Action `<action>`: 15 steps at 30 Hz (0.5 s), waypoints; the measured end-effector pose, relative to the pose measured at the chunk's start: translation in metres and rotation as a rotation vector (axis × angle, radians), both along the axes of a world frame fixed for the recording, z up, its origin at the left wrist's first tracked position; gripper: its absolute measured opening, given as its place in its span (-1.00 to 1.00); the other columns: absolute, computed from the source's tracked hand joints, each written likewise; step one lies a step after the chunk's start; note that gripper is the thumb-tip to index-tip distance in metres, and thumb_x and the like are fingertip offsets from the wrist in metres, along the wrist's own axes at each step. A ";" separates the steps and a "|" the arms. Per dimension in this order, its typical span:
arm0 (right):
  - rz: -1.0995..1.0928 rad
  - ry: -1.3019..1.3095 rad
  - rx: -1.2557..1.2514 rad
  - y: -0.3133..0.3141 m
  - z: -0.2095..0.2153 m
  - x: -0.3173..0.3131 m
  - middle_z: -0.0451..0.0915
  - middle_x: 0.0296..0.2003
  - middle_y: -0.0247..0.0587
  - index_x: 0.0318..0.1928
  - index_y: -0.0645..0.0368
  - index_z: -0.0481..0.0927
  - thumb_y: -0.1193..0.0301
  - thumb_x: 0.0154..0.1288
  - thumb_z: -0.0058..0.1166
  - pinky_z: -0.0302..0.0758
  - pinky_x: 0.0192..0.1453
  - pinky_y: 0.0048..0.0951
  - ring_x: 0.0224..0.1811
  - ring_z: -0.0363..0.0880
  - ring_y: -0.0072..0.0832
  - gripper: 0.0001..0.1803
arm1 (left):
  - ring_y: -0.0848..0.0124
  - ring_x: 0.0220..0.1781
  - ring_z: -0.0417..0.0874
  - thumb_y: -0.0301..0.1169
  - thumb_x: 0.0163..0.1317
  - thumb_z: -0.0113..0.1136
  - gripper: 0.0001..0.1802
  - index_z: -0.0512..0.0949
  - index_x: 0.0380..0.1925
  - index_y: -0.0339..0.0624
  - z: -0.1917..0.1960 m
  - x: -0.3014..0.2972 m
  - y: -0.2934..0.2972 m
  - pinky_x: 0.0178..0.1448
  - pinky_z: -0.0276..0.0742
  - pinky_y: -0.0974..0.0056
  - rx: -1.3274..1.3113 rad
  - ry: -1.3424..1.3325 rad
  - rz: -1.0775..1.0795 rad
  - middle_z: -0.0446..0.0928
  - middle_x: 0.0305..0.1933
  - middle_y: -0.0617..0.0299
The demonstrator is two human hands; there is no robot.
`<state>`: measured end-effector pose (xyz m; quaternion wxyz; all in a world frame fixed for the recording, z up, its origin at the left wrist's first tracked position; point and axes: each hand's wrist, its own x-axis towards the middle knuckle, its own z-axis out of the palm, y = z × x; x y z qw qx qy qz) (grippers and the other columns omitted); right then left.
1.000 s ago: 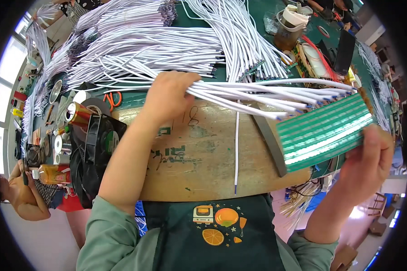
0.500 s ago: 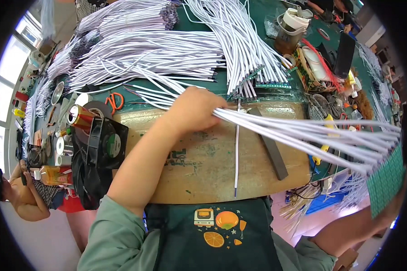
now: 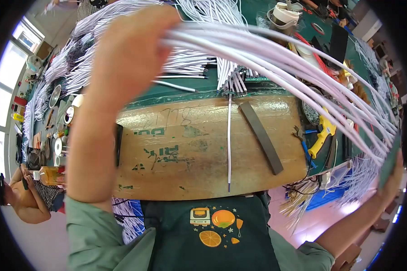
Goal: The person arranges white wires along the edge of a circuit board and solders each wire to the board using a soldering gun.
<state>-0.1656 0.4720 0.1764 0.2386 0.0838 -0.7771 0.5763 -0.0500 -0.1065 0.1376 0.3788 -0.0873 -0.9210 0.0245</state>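
Left hand: your left hand (image 3: 131,54) is raised close to the camera, fingers closed around one end of the bundle of white wires (image 3: 276,58).
Wire bundle: it runs from that grip across the upper right of the view, fanning out as it slopes down to the far right.
Right hand: your right hand (image 3: 393,174) is out at the right rim, gripping the green board (image 3: 390,156) where the wires end; the fingers sit on its edge, clamped.
Work board: the brown wooden board (image 3: 185,149) lies below the bundle, well apart from both hands.
On the board: a single white wire (image 3: 229,140) lies straight down the middle, and a dark flat bar (image 3: 261,137) rests slantwise just beside it.
Bench behind: heaps of white wires (image 3: 190,63) cover the green table (image 3: 185,88).
Right side: a yellow tool (image 3: 323,135) lies near the board's right end.
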 end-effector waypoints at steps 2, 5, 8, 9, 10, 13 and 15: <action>0.038 -0.169 -0.110 -0.035 -0.042 -0.006 0.49 0.23 -0.19 0.34 0.24 0.44 0.16 0.52 -0.02 0.33 0.36 -0.37 0.22 0.48 -0.39 -0.46 | 0.13 -0.06 0.65 -0.65 0.00 0.31 -0.54 0.56 -0.04 -0.12 0.033 0.008 -0.032 0.05 0.55 0.23 0.046 -0.087 0.108 0.63 -0.06 0.12; 0.111 -0.306 -0.220 -0.115 -0.103 0.009 0.58 0.10 -0.24 0.27 0.25 0.50 0.28 0.43 0.15 0.43 0.22 -0.48 0.09 0.54 -0.52 -0.51 | 0.00 -0.11 0.66 -0.57 0.09 0.27 -0.62 0.57 -0.04 -0.16 0.062 0.024 -0.080 0.01 0.55 0.14 -0.073 0.024 0.110 0.63 -0.17 0.06; 0.245 -0.464 -0.309 -0.192 -0.138 0.031 0.61 -0.08 -0.36 0.21 0.22 0.54 0.37 0.37 0.23 0.47 -0.01 -0.56 -0.13 0.53 -0.63 -0.55 | 0.00 -0.03 0.62 -0.65 0.08 0.19 -0.65 0.54 -0.08 -0.22 0.081 0.041 -0.132 0.09 0.51 0.13 -0.300 0.001 0.144 0.60 -0.12 0.01; 0.315 -0.556 -0.243 -0.210 -0.142 0.037 0.61 -0.14 -0.41 0.19 0.21 0.55 0.37 0.37 0.23 0.47 -0.09 -0.57 -0.20 0.52 -0.65 -0.57 | -0.01 -0.02 0.61 -0.66 0.07 0.18 -0.65 0.53 -0.09 -0.23 0.082 0.042 -0.148 0.10 0.50 0.12 -0.374 0.028 0.184 0.59 -0.11 0.00; 0.356 -0.631 -0.257 -0.229 -0.148 0.043 0.59 -0.19 -0.44 0.18 0.21 0.55 0.37 0.37 0.23 0.46 -0.14 -0.57 -0.25 0.50 -0.66 -0.59 | -0.02 0.03 0.59 -0.69 0.03 0.20 -0.62 0.53 -0.09 -0.22 0.080 0.046 -0.160 0.13 0.48 0.08 -0.353 -0.120 0.217 0.58 -0.05 0.00; 0.542 -0.617 -0.093 -0.276 -0.167 0.050 0.56 -0.34 -0.42 0.16 0.22 0.55 0.35 0.37 0.21 0.46 -0.20 -0.53 -0.32 0.49 -0.63 -0.60 | 0.03 0.39 0.40 -0.65 -0.17 0.44 -0.23 0.52 0.17 -0.06 0.058 0.073 -0.158 0.45 0.33 0.01 -0.396 -0.614 0.685 0.47 0.29 0.05; 0.624 -0.613 0.157 -0.294 -0.177 0.053 0.55 -0.40 -0.33 0.16 0.22 0.54 0.35 0.36 0.21 0.48 -0.18 -0.45 -0.33 0.50 -0.57 -0.59 | 0.02 0.47 0.34 -0.55 -0.21 0.54 -0.07 0.45 0.31 -0.01 0.034 0.082 -0.128 0.53 0.27 0.05 -0.219 -0.777 0.649 0.40 0.39 0.02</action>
